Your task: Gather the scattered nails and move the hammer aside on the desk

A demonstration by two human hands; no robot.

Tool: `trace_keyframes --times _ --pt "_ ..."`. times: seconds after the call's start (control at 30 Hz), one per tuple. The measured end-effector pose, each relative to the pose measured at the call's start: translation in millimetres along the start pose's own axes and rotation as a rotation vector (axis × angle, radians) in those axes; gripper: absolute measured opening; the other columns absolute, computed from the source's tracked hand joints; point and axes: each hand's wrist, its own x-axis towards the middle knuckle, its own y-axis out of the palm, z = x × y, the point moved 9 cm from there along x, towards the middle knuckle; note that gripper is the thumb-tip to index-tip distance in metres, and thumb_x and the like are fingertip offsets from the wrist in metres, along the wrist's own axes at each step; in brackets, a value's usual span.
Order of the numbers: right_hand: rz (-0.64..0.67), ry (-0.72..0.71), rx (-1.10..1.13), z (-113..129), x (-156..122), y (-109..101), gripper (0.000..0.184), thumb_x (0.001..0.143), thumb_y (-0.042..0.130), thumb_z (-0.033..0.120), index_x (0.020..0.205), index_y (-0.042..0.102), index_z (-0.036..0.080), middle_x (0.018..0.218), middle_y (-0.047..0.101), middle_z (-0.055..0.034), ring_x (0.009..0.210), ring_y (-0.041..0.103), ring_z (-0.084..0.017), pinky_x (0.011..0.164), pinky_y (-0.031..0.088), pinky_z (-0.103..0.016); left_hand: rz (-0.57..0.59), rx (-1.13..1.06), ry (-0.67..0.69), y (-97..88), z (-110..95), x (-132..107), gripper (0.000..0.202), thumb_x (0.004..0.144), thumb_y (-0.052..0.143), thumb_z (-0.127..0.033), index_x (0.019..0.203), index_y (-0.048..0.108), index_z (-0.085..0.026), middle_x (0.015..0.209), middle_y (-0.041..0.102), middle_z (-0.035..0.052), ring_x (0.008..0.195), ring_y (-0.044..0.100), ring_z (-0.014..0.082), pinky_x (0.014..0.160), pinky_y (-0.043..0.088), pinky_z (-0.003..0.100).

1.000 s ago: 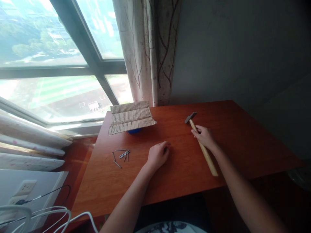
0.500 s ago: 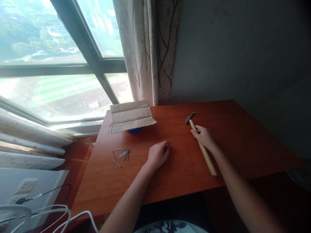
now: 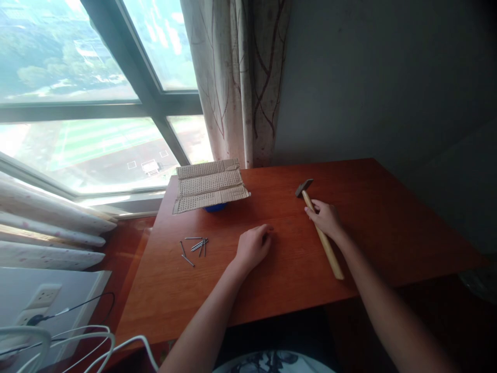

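Lying at a slant on the wooden table [image 3: 295,274] is a hammer [image 3: 329,251] with a pale wooden handle and a dark metal head pointing to the far side. My right hand [image 3: 325,216] has its fingers round the upper handle, just below the head. To its left, my left hand [image 3: 254,246] rests on the tabletop with the fingers curled in; nothing shows in it. Several long metal nails [image 3: 199,245] lie loose to the left of that hand, most of them in a small pile.
Behind the nails, a perforated cardboard sheet [image 3: 209,184] sits on top of a mostly hidden blue object [image 3: 215,207]. A window and curtain [image 3: 221,77] border the table at the back left, a wall [image 3: 368,83] at the back. White cables [image 3: 104,336] loop at the lower left.
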Motion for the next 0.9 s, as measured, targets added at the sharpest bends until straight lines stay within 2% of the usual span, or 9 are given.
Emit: trace_keyframes --times 0.23,0.37,0.47,0.57,0.63,0.73,0.83,0.9 --pt "-0.006 0.005 -0.014 -4.5 -1.1 3.0 0.03 0.085 0.056 0.042 0.096 0.069 0.018 0.068 0.071 -0.0052 0.063 0.065 -0.021 0.061 0.042 -0.028 0.011 0.015 0.0 0.3 -1.0 0.0 0.026 0.089 0.052 -0.018 0.111 0.066 -0.022 0.101 0.075 0.0044 0.091 0.069 0.0198 0.076 0.049 0.027" --pt "0.001 -0.017 -0.082 0.6 -2.5 -2.9 0.035 0.087 0.056 0.049 0.101 0.07 0.019 0.079 0.074 -0.0083 0.069 0.066 -0.022 0.064 0.043 -0.029 0.007 0.015 0.005 -1.0 -2.2 0.4 0.026 0.089 0.051 -0.019 0.11 0.066 -0.022 0.102 0.075 0.0046 0.091 0.069 0.0204 0.076 0.049 0.028" --pt "-0.155 -0.043 -0.189 15.5 -8.3 -24.5 0.042 0.089 0.055 0.05 0.112 0.067 0.017 0.085 0.073 -0.0097 0.07 0.065 -0.022 0.064 0.043 -0.03 0.002 0.019 0.003 -0.5 -1.6 0.1 0.026 0.089 0.051 -0.019 0.109 0.066 -0.022 0.101 0.075 0.0043 0.09 0.07 0.02 0.075 0.049 0.027" --pt "-0.358 -0.073 -0.128 41.8 -24.1 -40.8 0.035 0.092 0.051 0.043 0.109 0.068 0.018 0.083 0.073 -0.0075 0.066 0.064 -0.02 0.064 0.044 -0.03 -0.007 0.016 0.005 0.4 -0.6 -0.2 0.026 0.089 0.051 -0.019 0.11 0.066 -0.022 0.101 0.075 0.0041 0.09 0.07 0.0194 0.075 0.049 0.027" --pt "-0.343 -0.134 0.005 63.9 -33.6 -29.0 0.03 0.094 0.048 0.04 0.099 0.07 0.019 0.084 0.074 -0.0071 0.068 0.065 -0.019 0.066 0.045 -0.029 -0.014 0.012 0.009 0.9 -0.1 -0.5 0.026 0.089 0.051 -0.019 0.11 0.066 -0.022 0.101 0.075 0.0042 0.09 0.07 0.0193 0.075 0.049 0.027" --pt "-0.13 -0.174 0.208 89.3 -41.2 17.2 0.029 0.094 0.047 0.037 0.086 0.07 0.02 0.077 0.073 -0.006 0.068 0.066 -0.019 0.065 0.046 -0.028 -0.022 -0.003 0.013 1.0 1.1 -0.9 0.027 0.088 0.052 -0.018 0.111 0.066 -0.022 0.102 0.075 0.0042 0.09 0.069 0.0189 0.077 0.049 0.026" --pt "-0.07 -0.105 0.315 90.6 -43.3 52.8 0.029 0.092 0.047 0.037 0.081 0.069 0.02 0.073 0.073 -0.0052 0.065 0.066 -0.019 0.063 0.045 -0.027 -0.033 -0.03 0.017 0.4 1.9 -0.8 0.028 0.087 0.052 -0.016 0.111 0.067 -0.023 0.102 0.075 0.0042 0.089 0.069 0.0185 0.077 0.049 0.026" --pt "-0.074 -0.087 0.322 86.7 -42.5 65.4 0.029 0.092 0.047 0.036 0.081 0.068 0.019 0.074 0.073 -0.0057 0.066 0.066 -0.02 0.065 0.046 -0.027 -0.043 -0.052 0.023 -0.2 1.4 -0.1 0.028 0.087 0.052 -0.016 0.11 0.067 -0.022 0.102 0.075 0.0047 0.087 0.069 0.0183 0.077 0.049 0.026"
